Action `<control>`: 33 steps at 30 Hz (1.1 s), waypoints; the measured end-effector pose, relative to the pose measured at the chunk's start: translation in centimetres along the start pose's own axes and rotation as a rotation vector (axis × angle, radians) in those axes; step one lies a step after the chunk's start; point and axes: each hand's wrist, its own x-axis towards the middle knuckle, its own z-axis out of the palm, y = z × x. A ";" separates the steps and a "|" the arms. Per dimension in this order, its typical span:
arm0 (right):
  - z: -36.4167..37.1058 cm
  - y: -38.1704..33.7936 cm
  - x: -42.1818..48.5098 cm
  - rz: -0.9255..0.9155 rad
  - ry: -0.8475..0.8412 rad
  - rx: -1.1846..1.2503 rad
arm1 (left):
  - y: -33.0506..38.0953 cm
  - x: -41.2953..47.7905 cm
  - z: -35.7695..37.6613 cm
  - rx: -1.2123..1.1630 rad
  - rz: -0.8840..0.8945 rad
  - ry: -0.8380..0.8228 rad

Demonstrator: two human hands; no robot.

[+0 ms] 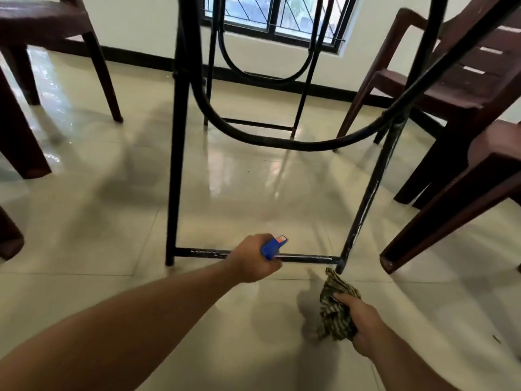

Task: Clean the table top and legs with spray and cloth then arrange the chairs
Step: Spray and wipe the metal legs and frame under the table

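Observation:
I look low at the table's black metal frame (177,153), with two upright legs joined by a low crossbar (307,259) just above the floor. My left hand (251,259) grips a spray bottle with a blue trigger head (272,246), held right at the crossbar; the bottle's body is hidden by the hand. My right hand (363,323) grips a bunched green striped cloth (335,306), whose tip reaches the foot of the right leg (366,198). The table top is out of view.
Dark brown plastic chairs stand at the left (36,29) and at the right (456,91), with another chair's legs (439,215) close by the right table leg. The glossy tiled floor (112,221) spreads around. A barred window (282,15) lies behind.

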 end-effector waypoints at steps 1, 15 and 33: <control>-0.3 -0.3 1.1 -0.014 0.024 0.029 | 0.4 0.6 1.5 0.025 -0.006 -0.029; 0.6 -1.4 3.7 -0.767 0.423 -0.371 | 0.9 3.8 13.3 0.127 -0.144 0.008; 6.7 -2.4 4.9 -0.889 0.028 -1.349 | -0.7 1.8 5.8 -0.086 -0.183 0.182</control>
